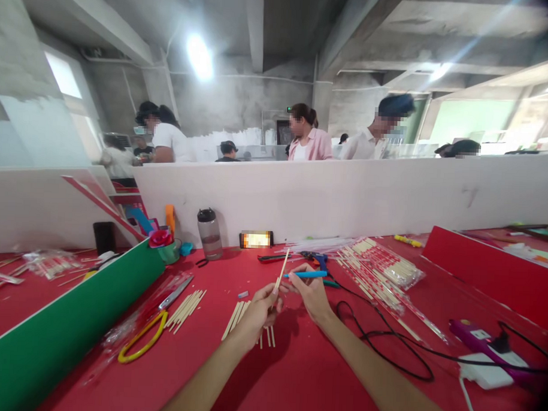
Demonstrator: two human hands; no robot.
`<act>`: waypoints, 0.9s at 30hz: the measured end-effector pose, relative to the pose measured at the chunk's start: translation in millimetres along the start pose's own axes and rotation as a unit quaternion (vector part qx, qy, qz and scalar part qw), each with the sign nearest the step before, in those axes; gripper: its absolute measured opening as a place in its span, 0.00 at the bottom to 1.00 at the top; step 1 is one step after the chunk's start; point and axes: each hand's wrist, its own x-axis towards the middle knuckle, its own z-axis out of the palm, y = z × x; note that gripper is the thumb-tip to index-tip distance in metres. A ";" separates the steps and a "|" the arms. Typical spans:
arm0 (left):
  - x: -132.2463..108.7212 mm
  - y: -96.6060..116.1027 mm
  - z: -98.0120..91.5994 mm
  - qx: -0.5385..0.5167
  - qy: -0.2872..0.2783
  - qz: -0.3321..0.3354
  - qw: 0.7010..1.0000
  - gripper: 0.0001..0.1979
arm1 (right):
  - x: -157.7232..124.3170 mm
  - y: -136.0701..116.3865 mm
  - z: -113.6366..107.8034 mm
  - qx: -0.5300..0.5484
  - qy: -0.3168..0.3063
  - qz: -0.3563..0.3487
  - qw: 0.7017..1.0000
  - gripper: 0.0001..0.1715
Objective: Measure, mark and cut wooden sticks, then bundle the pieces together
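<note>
left hand (265, 307) pinching wooden stick (284, 264) | right hand (312, 292) gripping blue pen (311, 274) | green panel (90, 307) edges left | surface (299, 374) open between forearms (368, 352)

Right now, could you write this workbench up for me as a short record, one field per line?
Surface: red tabletop
Left grip: holds a thin wooden stick
Right grip: holds a blue pen-like tool, tip near the stick; contact unclear
Left side: yellow-handled scissors, loose sticks
Far side: bottle, phone
</note>
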 end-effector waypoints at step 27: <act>2.6 2.3 -0.6 0.066 0.016 0.004 0.998 0.28 | -7.9 3.1 3.6 -0.134 -0.012 -0.093 0.987 0.11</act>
